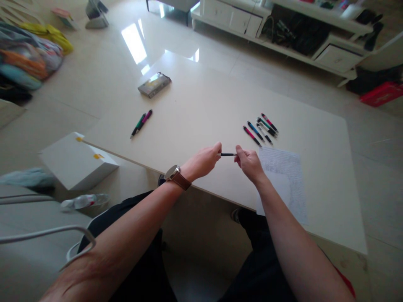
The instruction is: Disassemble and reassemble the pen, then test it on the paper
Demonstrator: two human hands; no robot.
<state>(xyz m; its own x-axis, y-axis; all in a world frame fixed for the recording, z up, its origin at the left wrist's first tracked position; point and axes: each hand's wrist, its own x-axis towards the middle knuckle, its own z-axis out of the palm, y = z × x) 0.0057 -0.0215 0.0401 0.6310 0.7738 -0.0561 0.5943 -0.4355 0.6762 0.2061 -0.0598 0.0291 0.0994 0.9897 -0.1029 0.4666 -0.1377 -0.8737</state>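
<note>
My left hand (204,160) and my right hand (249,162) meet over the near edge of a low cream table (195,109). Between them they hold a dark pen (228,154), one hand pinching each end, the pen lying level. A brown-strapped watch (176,176) is on my left wrist. Several coloured pens (261,128) lie in a row just beyond my right hand. Two more pens (141,123), one green and one magenta, lie together at the table's left. A written sheet of paper (285,180) lies under and right of my right hand.
A small shiny box (154,84) sits at the table's far left. On the floor to the left stand a white carton (77,161) and a plastic bottle (83,201). A white low cabinet (283,29) runs along the back. Bags (28,54) are piled far left.
</note>
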